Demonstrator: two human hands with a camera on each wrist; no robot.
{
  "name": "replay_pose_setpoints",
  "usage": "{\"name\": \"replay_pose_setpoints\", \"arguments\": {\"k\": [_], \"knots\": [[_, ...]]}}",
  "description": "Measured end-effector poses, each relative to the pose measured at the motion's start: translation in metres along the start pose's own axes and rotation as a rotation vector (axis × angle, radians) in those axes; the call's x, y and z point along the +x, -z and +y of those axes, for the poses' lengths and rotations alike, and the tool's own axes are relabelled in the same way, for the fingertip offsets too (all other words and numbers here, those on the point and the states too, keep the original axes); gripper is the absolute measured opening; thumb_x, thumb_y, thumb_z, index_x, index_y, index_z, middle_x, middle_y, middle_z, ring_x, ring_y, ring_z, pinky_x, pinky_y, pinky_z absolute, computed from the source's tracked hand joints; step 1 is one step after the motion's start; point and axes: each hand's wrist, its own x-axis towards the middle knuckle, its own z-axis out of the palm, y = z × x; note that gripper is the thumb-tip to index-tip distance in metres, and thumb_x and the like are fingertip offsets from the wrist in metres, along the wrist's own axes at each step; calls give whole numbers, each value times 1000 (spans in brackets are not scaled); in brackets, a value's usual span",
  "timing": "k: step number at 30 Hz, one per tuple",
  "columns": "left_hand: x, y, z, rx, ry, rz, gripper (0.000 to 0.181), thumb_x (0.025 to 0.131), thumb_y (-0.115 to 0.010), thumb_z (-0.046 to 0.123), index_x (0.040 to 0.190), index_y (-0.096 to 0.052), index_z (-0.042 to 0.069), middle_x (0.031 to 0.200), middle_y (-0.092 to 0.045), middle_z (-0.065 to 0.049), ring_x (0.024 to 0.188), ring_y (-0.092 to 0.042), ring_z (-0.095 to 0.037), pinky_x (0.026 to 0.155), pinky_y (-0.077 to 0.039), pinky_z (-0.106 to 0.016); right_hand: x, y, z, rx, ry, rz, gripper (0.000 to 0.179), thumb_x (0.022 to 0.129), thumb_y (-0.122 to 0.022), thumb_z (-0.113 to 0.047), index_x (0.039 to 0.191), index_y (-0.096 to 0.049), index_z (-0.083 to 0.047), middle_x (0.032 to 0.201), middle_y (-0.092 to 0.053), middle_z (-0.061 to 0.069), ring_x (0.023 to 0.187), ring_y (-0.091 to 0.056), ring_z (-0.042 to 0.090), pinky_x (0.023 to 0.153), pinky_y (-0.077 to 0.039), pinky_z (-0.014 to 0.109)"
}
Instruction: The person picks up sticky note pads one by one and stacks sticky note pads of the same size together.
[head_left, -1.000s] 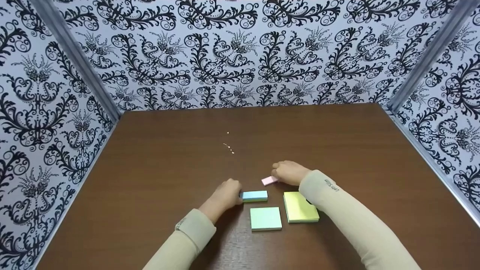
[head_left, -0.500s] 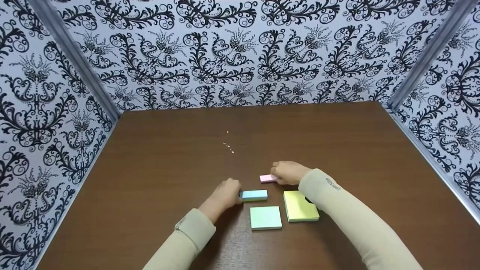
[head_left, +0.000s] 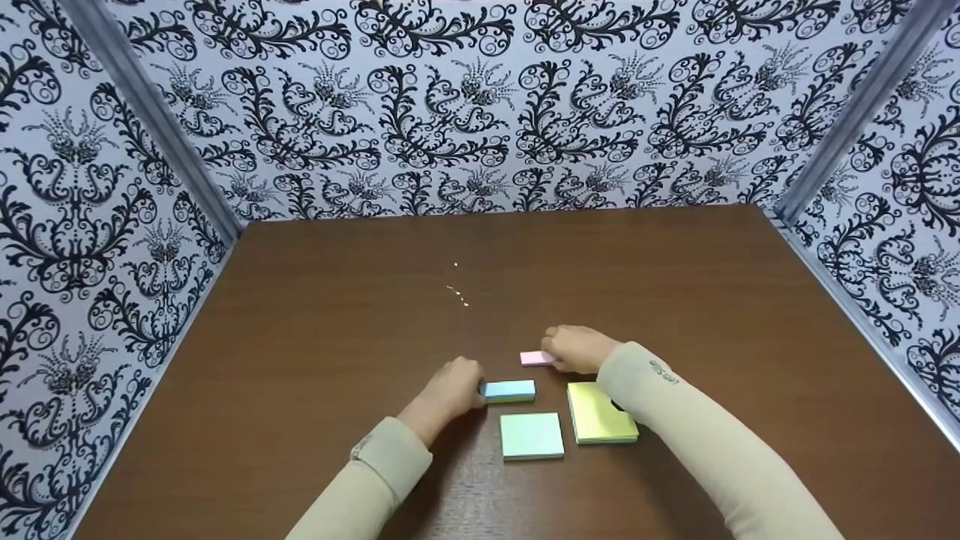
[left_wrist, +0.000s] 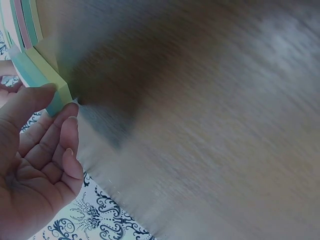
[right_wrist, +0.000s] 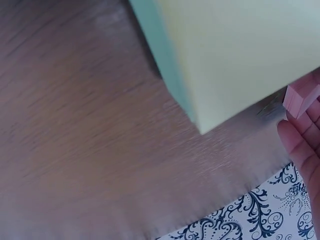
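My left hand (head_left: 448,388) pinches the left end of a narrow stack of sticky notes (head_left: 511,389), blue on top with yellow beneath. Thumb and fingertips close on that end in the left wrist view, where the stack's teal and yellow sides (left_wrist: 56,86) show. Farther back and to the right, my right hand (head_left: 579,349) holds a small pink sticky note pad (head_left: 533,358) by its right part; the fingers cover that part. In the right wrist view the pink pad (right_wrist: 300,100) lies against the fingers, at the right edge.
A green-topped sticky note pad (head_left: 531,435) lies in front of the blue stack. To its right is a larger yellow-topped pad (head_left: 596,414), partly under the right forearm in the head view. Patterned walls (head_left: 480,112) border the brown table (head_left: 337,300).
The pink pad has turned from slanted to nearly level with the blue stack and shifted slightly left, held by my right hand. My left hand and the other pads stay put.
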Motion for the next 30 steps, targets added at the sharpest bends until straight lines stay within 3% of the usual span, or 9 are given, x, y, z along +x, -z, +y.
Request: {"name": "replay_pose_setpoints", "arguments": {"k": [4, 11, 19, 27, 30], "knots": [[0, -1, -2, -1, -22, 16, 8, 74, -70, 7, 68, -65, 4, 66, -61, -3, 57, -45, -10, 54, -43, -27, 0, 0, -1, -12, -8, -18, 2, 81, -61, -5, 81, -61, -3, 78, -59, 8, 69, -55, 19, 63, -47, 30], [0, -2, -3, 10, -25, 20, 7, 74, -69, 7, 69, -65, 4, 67, -60, -3, 58, -46, -11, 55, -43, -27, 9, 11, -8, 45, -101, -90, 23, 86, -61, -17, 100, -64, 0, 97, -63, 14, 90, -60, 27, 80, -48, 38], [-1, -1, -1, -4, -18, 17, 9, 74, -69, 7, 69, -63, 4, 65, -58, -2, 57, -44, -12, 53, -41, -27, 16, 14, -15, 51, -56, -25, 6, 84, -63, -7, 85, -67, -3, 78, -62, 7, 72, -58, 19, 64, -48, 30], [0, 0, 0, -11, -9, 12, 14, 75, -68, 7, 65, -60, 5, 61, -52, 0, 55, -41, -12, 51, -37, -27, 16, 13, -16, 81, -128, -65, 15, 84, -62, -8, 70, -60, -5, 66, -54, 4, 58, -38, 12, 54, -34, 27], [0, 0, -1, -4, -12, 12, 14, 76, -68, 7, 65, -60, 5, 62, -53, -1, 55, -41, -12, 52, -37, -27, 17, 11, -17, 85, -158, -82, 17, 84, -61, -8, 68, -59, -5, 65, -54, 4, 57, -37, 12, 54, -34, 29]]}}
